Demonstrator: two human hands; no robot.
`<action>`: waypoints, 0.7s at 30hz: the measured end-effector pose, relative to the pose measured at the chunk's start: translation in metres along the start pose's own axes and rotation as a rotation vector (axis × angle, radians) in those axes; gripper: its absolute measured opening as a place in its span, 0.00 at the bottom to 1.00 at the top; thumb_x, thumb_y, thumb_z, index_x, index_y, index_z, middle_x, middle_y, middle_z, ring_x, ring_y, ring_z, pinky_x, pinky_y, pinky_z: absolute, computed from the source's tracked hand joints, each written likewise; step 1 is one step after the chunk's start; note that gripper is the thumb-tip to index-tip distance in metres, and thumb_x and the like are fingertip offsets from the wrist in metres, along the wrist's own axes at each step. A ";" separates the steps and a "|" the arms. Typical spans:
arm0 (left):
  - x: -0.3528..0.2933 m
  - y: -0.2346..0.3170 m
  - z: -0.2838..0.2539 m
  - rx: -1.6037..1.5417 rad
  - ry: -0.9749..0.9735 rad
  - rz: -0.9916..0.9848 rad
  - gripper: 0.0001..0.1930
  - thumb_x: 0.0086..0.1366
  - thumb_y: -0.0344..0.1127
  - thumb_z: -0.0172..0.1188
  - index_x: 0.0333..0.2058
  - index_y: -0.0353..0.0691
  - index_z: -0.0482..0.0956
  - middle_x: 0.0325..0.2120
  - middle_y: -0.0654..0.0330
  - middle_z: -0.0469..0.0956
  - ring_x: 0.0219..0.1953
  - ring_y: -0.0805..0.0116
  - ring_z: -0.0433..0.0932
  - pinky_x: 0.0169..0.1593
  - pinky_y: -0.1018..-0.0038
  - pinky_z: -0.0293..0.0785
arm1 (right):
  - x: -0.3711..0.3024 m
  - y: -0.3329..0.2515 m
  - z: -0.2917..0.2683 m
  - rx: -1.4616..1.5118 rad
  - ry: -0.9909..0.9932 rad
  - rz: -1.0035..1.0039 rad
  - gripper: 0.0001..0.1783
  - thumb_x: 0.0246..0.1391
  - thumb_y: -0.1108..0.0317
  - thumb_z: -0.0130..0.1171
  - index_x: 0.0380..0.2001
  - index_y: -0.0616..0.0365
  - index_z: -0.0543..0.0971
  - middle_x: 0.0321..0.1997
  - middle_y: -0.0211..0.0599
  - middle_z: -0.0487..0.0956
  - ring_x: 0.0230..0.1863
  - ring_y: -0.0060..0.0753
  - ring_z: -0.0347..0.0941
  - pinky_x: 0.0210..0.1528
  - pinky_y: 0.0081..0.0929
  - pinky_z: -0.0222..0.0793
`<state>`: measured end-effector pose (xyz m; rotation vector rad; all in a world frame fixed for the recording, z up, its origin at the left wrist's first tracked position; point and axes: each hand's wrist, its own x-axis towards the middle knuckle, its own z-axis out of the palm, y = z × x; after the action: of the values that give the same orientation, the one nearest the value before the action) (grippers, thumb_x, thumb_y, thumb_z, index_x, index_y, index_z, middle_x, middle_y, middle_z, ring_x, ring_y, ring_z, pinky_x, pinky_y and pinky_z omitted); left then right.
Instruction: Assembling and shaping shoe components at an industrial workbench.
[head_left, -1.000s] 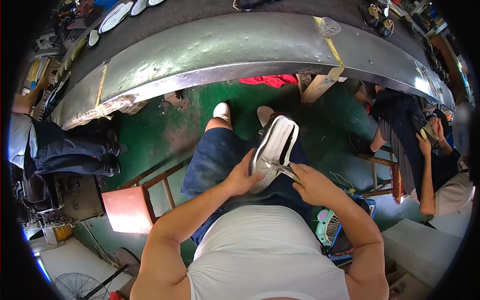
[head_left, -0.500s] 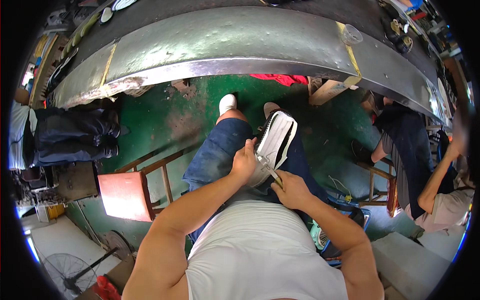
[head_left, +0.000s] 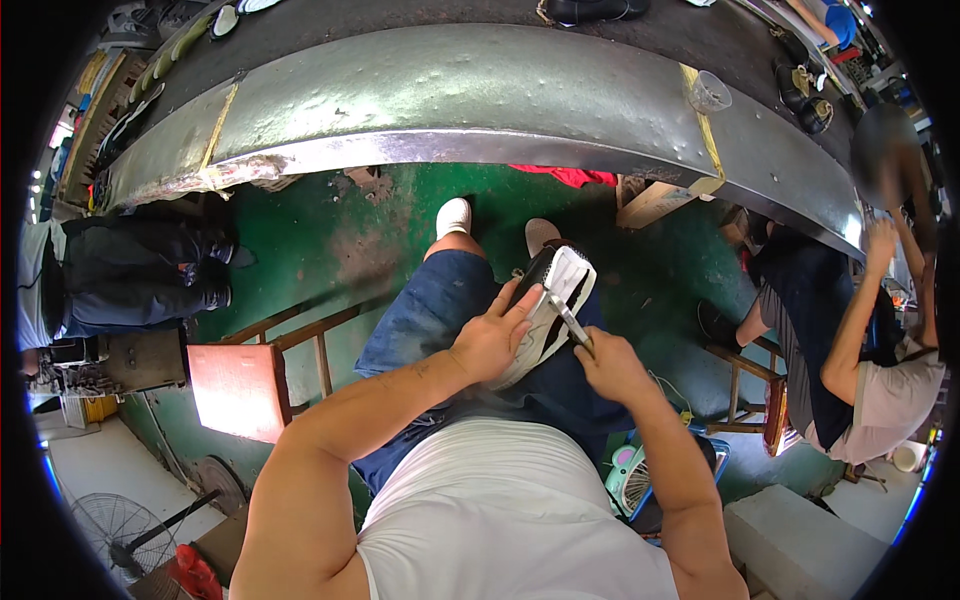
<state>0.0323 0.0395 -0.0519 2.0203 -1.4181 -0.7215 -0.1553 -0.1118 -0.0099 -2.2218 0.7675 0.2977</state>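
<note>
A black-and-white shoe upper (head_left: 567, 268), its pale underside turned up, rests across my lap. My left hand (head_left: 497, 333) lies along the shoe's side and grips it, fingers pointing toward the far end. In my right hand (head_left: 610, 368) are metal pincers (head_left: 571, 318), held by the handle. Their head touches or hovers just over the shoe's edge near my left fingertips; the exact contact is too small to tell.
A metal-edged workbench (head_left: 450, 85) runs across in front, with a clear plastic cup (head_left: 709, 92) on it. Stools stand on both sides, the left one red-topped (head_left: 237, 390). Another person (head_left: 870, 330) sits at right; someone stands at left. A small green fan (head_left: 630, 475) is by my right side.
My left hand has slid farther along the shoe, its fingers now stretched over the side. The pincers and right hand have shifted right and slightly away from me.
</note>
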 end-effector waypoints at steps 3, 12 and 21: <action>0.001 0.001 -0.014 0.068 -0.147 -0.043 0.29 0.74 0.39 0.45 0.71 0.54 0.52 0.66 0.34 0.56 0.48 0.34 0.78 0.51 0.55 0.79 | 0.006 -0.002 -0.042 0.458 -0.421 0.316 0.14 0.61 0.62 0.57 0.40 0.64 0.76 0.35 0.54 0.80 0.40 0.59 0.78 0.45 0.44 0.73; 0.009 0.027 -0.035 0.170 -0.299 -0.073 0.32 0.73 0.41 0.49 0.72 0.57 0.49 0.66 0.33 0.56 0.43 0.34 0.80 0.49 0.57 0.80 | 0.033 0.006 0.000 -0.010 0.070 -0.087 0.19 0.65 0.54 0.51 0.40 0.62 0.74 0.35 0.58 0.80 0.40 0.63 0.77 0.43 0.52 0.71; -0.034 -0.001 -0.011 -0.372 -0.267 -0.255 0.56 0.54 0.39 0.71 0.73 0.43 0.39 0.61 0.37 0.67 0.63 0.44 0.69 0.65 0.65 0.65 | -0.006 0.039 0.033 0.458 0.245 -0.059 0.18 0.66 0.57 0.53 0.44 0.63 0.74 0.30 0.47 0.79 0.32 0.47 0.78 0.39 0.37 0.73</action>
<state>0.0308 0.0739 -0.0410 1.8722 -1.0680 -1.3029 -0.1827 -0.1062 -0.0533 -1.8562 0.8042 -0.1712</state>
